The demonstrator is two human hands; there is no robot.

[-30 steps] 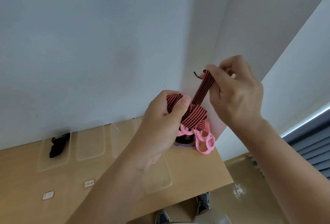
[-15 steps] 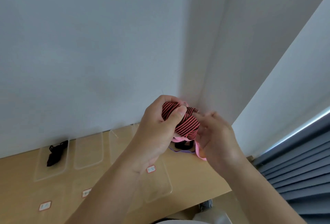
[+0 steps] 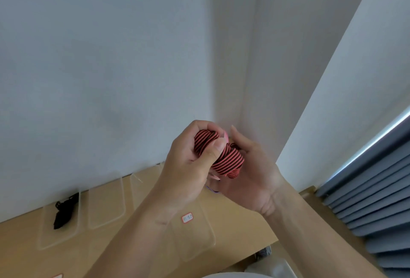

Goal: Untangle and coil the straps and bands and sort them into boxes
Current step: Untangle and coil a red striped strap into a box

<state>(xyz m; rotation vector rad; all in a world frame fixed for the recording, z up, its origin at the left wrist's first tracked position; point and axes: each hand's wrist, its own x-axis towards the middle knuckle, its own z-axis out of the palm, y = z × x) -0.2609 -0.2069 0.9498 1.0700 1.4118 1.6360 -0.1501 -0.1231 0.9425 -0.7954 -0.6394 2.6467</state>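
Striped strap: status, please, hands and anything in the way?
Left hand grips the striped strap, coiled. Right hand cups it, fingers straight. Clear boxes below; nothing blocking seen.

A plain office-like room — a wooden desk (image 3: 17, 251) set in a corner of bare white walls (image 3: 99, 67), clear labelled boxes (image 3: 106, 206), grey blinds (image 3: 377, 200).

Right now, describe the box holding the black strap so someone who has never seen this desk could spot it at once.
Start at the wooden table against the white wall, where clear plastic boxes line the wall edge. Take the leftmost box in that row. Unlike the clear box beside it, it holds a black strap bundle.
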